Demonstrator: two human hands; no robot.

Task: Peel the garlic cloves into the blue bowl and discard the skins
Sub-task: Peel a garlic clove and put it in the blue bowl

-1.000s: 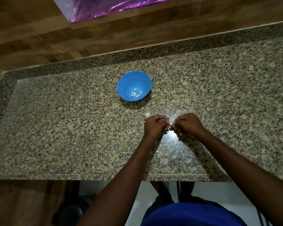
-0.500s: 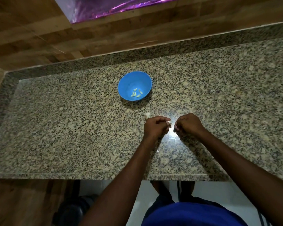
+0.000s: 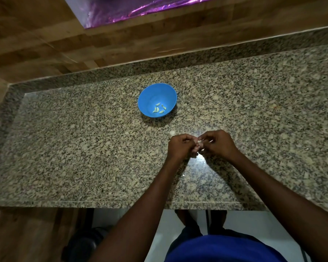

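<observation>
Your left hand (image 3: pixel 182 147) and right hand (image 3: pixel 217 144) meet fingertip to fingertip, both curled and pinching one small garlic clove (image 3: pixel 199 142) above the granite counter (image 3: pixel 83 148). The blue bowl (image 3: pixel 150 95) sits at twelve o'clock from your hands, well apart, with a few peeled cloves (image 3: pixel 158 108) inside. Squeeze too hard and the slick clove may shoot onto the counter; loose skin could drift toward the bowl.

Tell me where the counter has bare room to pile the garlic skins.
Bare granite runs left of the blue bowl to the counter edge, and right of it likewise. It is crowded only where the left hand and right hand pinch a garlic clove in front of the bowl.
</observation>
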